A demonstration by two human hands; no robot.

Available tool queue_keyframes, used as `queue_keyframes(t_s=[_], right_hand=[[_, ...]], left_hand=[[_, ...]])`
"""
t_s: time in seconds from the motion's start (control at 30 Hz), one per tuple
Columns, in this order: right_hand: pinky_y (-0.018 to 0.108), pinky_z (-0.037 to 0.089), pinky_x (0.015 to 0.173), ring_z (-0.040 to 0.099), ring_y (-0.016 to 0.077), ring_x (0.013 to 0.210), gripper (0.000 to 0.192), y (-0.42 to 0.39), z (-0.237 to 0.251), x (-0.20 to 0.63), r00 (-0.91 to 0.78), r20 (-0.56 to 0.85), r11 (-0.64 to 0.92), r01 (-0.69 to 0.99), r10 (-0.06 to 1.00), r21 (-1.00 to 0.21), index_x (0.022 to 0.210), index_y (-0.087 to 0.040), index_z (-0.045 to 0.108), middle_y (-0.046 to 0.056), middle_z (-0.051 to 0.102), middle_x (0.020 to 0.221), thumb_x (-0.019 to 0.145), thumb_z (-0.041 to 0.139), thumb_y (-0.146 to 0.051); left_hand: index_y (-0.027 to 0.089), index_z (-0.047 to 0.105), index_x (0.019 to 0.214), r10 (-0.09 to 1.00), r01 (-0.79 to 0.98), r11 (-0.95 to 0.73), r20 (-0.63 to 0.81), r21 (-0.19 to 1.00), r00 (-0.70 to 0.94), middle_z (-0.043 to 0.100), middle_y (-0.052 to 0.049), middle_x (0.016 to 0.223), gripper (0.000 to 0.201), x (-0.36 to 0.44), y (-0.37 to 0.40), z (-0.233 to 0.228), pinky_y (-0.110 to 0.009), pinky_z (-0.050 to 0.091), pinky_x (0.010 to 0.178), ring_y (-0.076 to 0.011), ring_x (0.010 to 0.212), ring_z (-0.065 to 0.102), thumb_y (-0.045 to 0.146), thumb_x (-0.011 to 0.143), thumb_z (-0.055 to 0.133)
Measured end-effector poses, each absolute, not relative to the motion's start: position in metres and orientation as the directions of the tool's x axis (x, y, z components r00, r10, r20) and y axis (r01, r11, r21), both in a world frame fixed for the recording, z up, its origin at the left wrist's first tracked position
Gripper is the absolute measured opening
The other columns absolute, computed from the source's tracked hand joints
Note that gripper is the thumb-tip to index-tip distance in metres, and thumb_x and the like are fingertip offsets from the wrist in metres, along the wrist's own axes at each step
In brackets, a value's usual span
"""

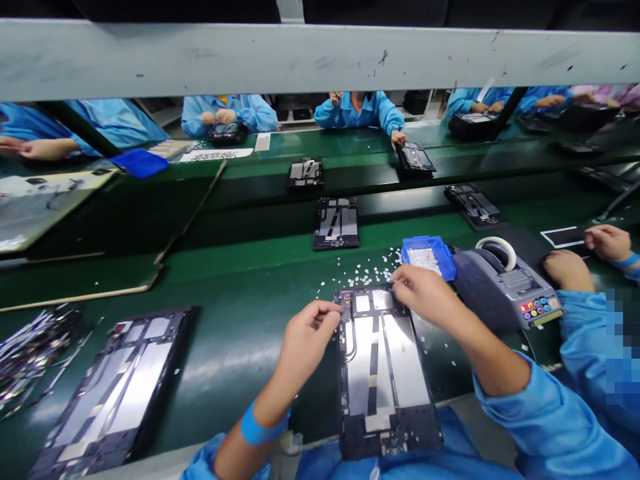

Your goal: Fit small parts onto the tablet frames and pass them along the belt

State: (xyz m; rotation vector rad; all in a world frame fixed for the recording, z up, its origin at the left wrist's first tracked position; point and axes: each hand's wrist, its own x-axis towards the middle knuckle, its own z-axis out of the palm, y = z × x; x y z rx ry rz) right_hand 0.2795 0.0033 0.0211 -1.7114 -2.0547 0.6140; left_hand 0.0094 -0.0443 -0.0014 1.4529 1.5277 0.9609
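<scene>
The left hand (307, 333) pinches the upper left edge of the tablet frame (383, 373) on the green surface (240, 280); the right hand (425, 293), fingers curled, presses its top right corner. Whether it grips a piece, I cannot tell; the blue tray (429, 255) sits just beyond.

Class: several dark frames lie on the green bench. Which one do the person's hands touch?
The frame nearest the camera, at the bench edge; both hands touch its top end.

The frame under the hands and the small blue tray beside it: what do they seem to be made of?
The frame looks like dark plastic around silvery metal plates, which show a dull, brushed shine. The blue tray seems to be moulded plastic: even colour, glossy rim, thin walls.
</scene>
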Motion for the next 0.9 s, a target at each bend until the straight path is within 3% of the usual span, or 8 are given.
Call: queue_keyframes(t_s=[0.1, 0.2, 0.3, 0.43, 0.6, 0.9], right_hand=[[0.024, 0.037, 0.065, 0.064, 0.0155, 0.073, 0.022, 0.001, 0.026, 0.231, -0.308, -0.037, 0.211, 0.728, 0.951, -0.653, 0.082, -0.02, 0.073, 0.002, 0.075, 0.081, 0.094, 0.055, -0.026], [0.025, 0.033, 0.061, 0.061, 0.0155, 0.066, 0.032, 0.013, 0.025, 0.203, -0.305, -0.128, 0.177, 0.794, 0.944, -0.582, 0.07, -0.018, 0.072, 0.004, 0.072, 0.07, 0.094, 0.056, -0.031], [0.026, 0.031, 0.059, 0.058, 0.015, 0.062, 0.029, 0.024, 0.02, 0.194, -0.302, -0.204, 0.166, 0.849, 0.931, -0.501, 0.066, -0.017, 0.073, 0.005, 0.071, 0.066, 0.089, 0.058, -0.026], [0.027, 0.028, 0.056, 0.058, 0.0155, 0.062, 0.025, 0.025, 0.019, 0.191, -0.264, -0.217, 0.15, 0.888, 0.94, -0.434, 0.069, -0.018, 0.076, 0.006, 0.072, 0.07, 0.085, 0.058, -0.026], [0.028, 0.026, 0.054, 0.058, 0.0157, 0.062, 0.025, 0.022, 0.02, 0.189, -0.229, -0.23, 0.124, 0.91, 0.946, -0.395, 0.071, -0.018, 0.077, 0.006, 0.073, 0.071, 0.084, 0.058, -0.028], [0.028, 0.027, 0.056, 0.059, 0.0166, 0.064, 0.023, 0.026, 0.017, 0.191, -0.301, -0.212, 0.206, 0.903, 0.93, -0.377, 0.069, -0.018, 0.074, 0.005, 0.072, 0.071, 0.085, 0.059, -0.024]], left_hand=[[0.02, 0.074, 0.093, 0.994, 0.573, -0.086, 0.113, 0.815, -0.01, 0.076, -0.004, 0.09, 0.024, -0.003, -0.039, 0.005, -0.031, 0.05, 0.07, -0.0197, 0.078, 0.067, 0.036, 0.092, 0.056], [0.021, 0.074, 0.096, 0.956, 0.71, -0.28, 0.259, 0.646, 0.141, 0.076, -0.005, 0.095, 0.02, -0.011, -0.029, 0.004, -0.033, 0.052, 0.077, -0.0209, 0.087, 0.068, 0.028, 0.095, 0.054], [0.021, 0.073, 0.102, 0.876, 0.739, -0.475, 0.335, 0.477, 0.347, 0.076, -0.006, 0.102, 0.021, -0.012, -0.022, -0.001, -0.037, 0.052, 0.087, -0.0227, 0.096, 0.069, 0.022, 0.098, 0.052], [0.02, 0.072, 0.114, 0.805, 0.742, -0.587, 0.328, 0.324, 0.494, 0.076, -0.007, 0.106, 0.025, -0.009, -0.018, -0.01, -0.039, 0.053, 0.085, -0.0239, 0.097, 0.068, 0.017, 0.099, 0.053], [0.019, 0.07, 0.123, 0.779, 0.746, -0.622, 0.29, 0.239, 0.557, 0.075, -0.008, 0.11, 0.028, -0.01, -0.015, -0.015, -0.038, 0.051, 0.084, -0.0234, 0.094, 0.066, 0.018, 0.1, 0.053], [0.019, 0.067, 0.126, 0.721, 0.731, -0.682, 0.184, 0.015, 0.668, 0.071, -0.012, 0.106, 0.033, -0.007, -0.016, -0.002, -0.038, 0.044, 0.071, -0.0263, 0.087, 0.059, 0.013, 0.098, 0.05]])
